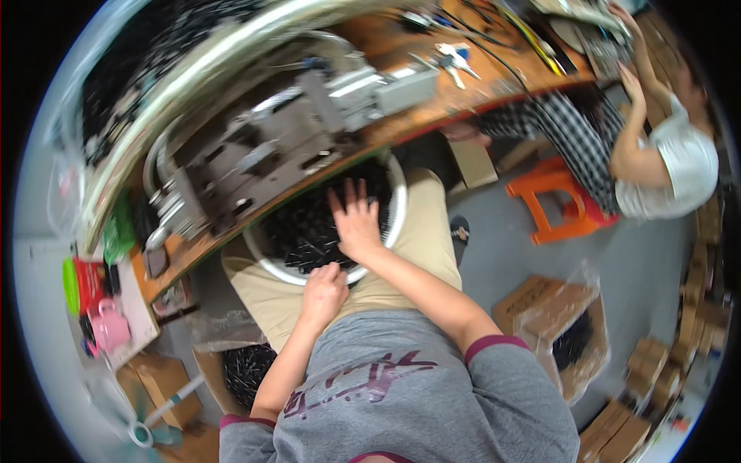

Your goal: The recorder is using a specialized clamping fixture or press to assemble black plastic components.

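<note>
A round white-rimmed basin [399, 202] rests on my lap, partly under the table edge. Many small dark parts with shiny thin metal pieces [301, 231] fill it. My right hand [357, 221] lies over the parts with its fingers spread, holding nothing that I can see. At the near rim of the basin is my left hand [325, 293], its fingers curled inward. Whatever those fingers hold, if anything, is hidden. Just beyond the basin, a metal machine fixture [262, 154] is mounted on the wooden workbench [401, 127].
Keys [457, 65] and cables lie on the bench. At the right, a co-worker [668, 166] sits on an orange stool [552, 204]. Open cartons of dark parts stand on both sides, one a lined carton [540, 309]. A fan [140, 434] is at lower left, near a pink jug [109, 326].
</note>
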`<state>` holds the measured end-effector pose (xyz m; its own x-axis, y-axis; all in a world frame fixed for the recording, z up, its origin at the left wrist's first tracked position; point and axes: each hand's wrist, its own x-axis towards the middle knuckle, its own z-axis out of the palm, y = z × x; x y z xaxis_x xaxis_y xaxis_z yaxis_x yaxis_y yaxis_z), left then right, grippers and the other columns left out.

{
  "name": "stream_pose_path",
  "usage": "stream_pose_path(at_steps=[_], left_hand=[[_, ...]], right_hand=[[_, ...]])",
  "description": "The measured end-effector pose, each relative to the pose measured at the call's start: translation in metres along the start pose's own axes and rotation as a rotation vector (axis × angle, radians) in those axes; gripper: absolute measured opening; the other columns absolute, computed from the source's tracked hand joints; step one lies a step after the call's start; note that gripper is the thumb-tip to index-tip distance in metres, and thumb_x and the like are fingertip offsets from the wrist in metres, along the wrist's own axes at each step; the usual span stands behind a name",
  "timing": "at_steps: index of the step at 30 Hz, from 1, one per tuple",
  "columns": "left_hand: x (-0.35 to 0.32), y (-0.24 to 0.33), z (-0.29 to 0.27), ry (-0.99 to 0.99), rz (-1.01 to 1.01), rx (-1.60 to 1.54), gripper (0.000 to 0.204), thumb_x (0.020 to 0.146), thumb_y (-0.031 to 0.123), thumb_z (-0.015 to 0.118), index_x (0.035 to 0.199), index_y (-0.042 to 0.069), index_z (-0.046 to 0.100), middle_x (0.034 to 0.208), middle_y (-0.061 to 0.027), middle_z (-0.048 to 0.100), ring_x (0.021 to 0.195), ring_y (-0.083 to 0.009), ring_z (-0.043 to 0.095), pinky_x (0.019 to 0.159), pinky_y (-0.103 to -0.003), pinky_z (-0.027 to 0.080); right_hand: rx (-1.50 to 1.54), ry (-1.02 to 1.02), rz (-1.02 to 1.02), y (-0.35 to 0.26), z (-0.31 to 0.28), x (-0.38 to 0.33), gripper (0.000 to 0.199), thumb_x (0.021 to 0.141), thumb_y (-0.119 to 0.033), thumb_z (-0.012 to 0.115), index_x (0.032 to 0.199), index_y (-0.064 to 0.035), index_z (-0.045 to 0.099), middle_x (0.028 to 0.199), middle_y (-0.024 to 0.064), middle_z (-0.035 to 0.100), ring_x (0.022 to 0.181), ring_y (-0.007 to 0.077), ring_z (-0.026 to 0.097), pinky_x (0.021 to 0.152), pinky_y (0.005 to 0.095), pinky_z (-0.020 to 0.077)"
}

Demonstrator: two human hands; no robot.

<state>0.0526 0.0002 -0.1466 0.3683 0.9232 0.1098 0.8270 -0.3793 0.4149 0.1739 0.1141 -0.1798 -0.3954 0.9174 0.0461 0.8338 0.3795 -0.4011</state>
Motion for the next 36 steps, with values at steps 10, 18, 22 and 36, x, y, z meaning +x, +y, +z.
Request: stream_pose_path(at_steps=[10,18,22,36], left_hand=[[-0.010,-0.006,0.016,0.079,-0.024,-0.017,0.013,0.070,0.008,0.070,0.080,0.003,0.065,0.082,-0.0078,0.053,0.081,-0.0245,0.057,0.070,-0.039,0.044],[-0.017,-0.006,0.017,0.100,-0.055,-0.035,0.008,0.077,0.008,0.069,0.081,0.003,0.065,0.084,-0.0084,0.053,0.078,-0.0248,0.057,0.070,-0.038,0.045],[-0.016,-0.007,0.017,0.052,-0.073,-0.065,0.014,0.076,0.012,0.071,0.087,0.005,0.067,0.086,-0.0081,0.053,0.083,-0.0247,0.060,0.073,-0.038,0.047],[-0.014,-0.012,0.020,0.067,-0.086,-0.145,0.022,0.071,0.013,0.075,0.092,0.006,0.071,0.087,-0.0070,0.054,0.081,-0.0251,0.060,0.073,-0.038,0.049]], right_hand=[[-0.285,-0.151,-0.242,-0.002,-0.066,-0.011,0.082,0.071,-0.008,0.073,0.146,-0.0092,0.039,0.149,0.0239,0.034,0.138,0.0436,0.034,0.093,0.0605,0.0435],[0.276,0.412,-0.634,-0.067,-0.232,0.058,0.027,0.080,-0.013,0.076,0.103,-0.0044,0.066,0.092,0.0111,0.068,0.083,0.0289,0.066,0.073,0.0371,0.0542],[0.208,0.572,-0.556,-0.073,-0.285,0.140,0.021,0.079,-0.005,0.073,0.099,-0.0038,0.067,0.090,0.0091,0.068,0.065,0.0204,0.060,0.065,0.0340,0.0506],[-0.463,0.137,-0.601,-0.090,-0.315,0.281,0.042,0.067,0.002,0.070,0.108,-0.0049,0.066,0.105,0.0116,0.065,0.106,0.0320,0.061,0.091,0.0407,0.0500]])
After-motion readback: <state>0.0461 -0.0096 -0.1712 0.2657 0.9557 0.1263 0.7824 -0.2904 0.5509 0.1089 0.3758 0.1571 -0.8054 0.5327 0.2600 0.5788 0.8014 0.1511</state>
